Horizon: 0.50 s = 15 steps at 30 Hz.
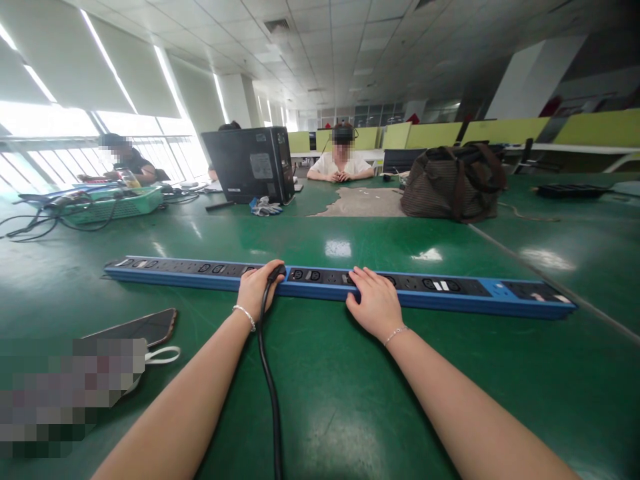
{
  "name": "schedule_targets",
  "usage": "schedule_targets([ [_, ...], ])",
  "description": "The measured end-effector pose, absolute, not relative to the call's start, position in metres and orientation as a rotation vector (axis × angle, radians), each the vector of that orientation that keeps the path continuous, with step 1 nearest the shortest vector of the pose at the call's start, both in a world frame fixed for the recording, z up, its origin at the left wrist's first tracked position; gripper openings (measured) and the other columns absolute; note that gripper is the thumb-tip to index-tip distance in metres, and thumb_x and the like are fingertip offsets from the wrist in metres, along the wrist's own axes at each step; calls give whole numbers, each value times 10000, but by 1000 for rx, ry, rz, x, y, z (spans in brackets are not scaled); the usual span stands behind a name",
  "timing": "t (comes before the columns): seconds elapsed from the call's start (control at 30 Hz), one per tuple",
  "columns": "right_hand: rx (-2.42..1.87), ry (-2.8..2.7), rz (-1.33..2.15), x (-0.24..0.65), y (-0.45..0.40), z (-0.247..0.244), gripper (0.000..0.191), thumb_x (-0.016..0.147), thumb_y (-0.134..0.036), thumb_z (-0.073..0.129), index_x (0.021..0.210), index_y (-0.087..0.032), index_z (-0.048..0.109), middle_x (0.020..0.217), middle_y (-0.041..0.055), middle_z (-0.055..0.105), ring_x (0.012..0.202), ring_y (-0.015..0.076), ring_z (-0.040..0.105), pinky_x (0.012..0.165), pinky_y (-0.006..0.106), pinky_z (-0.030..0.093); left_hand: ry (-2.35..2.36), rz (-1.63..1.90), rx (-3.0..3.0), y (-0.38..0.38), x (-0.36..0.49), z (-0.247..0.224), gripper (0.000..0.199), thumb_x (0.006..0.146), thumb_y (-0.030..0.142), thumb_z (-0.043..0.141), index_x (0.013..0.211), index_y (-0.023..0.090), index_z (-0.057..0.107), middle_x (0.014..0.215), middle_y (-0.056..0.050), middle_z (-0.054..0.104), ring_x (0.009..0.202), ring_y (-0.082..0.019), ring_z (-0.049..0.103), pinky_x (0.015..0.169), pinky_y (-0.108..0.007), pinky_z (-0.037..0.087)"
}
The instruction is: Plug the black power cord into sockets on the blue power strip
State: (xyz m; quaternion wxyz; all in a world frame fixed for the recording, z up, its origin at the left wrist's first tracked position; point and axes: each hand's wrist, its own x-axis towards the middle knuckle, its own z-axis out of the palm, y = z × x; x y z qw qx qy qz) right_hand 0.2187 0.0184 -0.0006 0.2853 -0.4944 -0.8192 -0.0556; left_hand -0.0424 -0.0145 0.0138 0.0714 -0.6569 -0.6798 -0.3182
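A long blue power strip (320, 291) with a black socket face lies across the green table in front of me. My left hand (256, 283) is closed around the black plug (277, 272) of a power cord, right at the strip's middle. Whether its contacts sit in a socket is hidden. From the plug the black cord (270, 380) runs down toward me and out of view at the bottom. My right hand (375, 301) grips the strip right of the middle, fingers over the top and thumb at the near side.
A phone (160, 327) and a blurred-out item with a white loop (165, 355) lie at the left. Farther back stand a green basket (115, 203) with cables, a black computer case (250, 167), gloves (266, 207) and a brown bag (450, 183). A person (341, 163) sits opposite.
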Motion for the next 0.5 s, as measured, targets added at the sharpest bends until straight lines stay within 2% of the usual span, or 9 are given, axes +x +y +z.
schedule_targets([
  [0.17,-1318,-2193,-160,219,18,0,438,796,-261,461,1197,-148,597,1300,56,560,1232,215,462,1024,375,309,-2060,-1360,-1787,-15,-46,22,354,851,379,462,1169,247,544,1105,-28,657,958,-193,626,870,-316,470],
  [0.27,-1319,-2199,-154,219,18,0,437,799,-262,461,1202,-157,592,1305,57,555,1234,218,459,1018,382,313,-2022,-1339,-1739,-15,-64,22,354,836,369,468,1148,229,558,1120,-50,639,1022,-212,592,931,-350,439],
  [0.5,-1319,-2200,-138,219,18,0,438,799,-264,456,1204,-166,592,1305,53,555,1237,220,456,1021,387,309,-2289,-1358,-1319,-24,-125,15,366,800,337,495,1142,233,576,1071,-72,650,958,-230,604,896,-397,456],
])
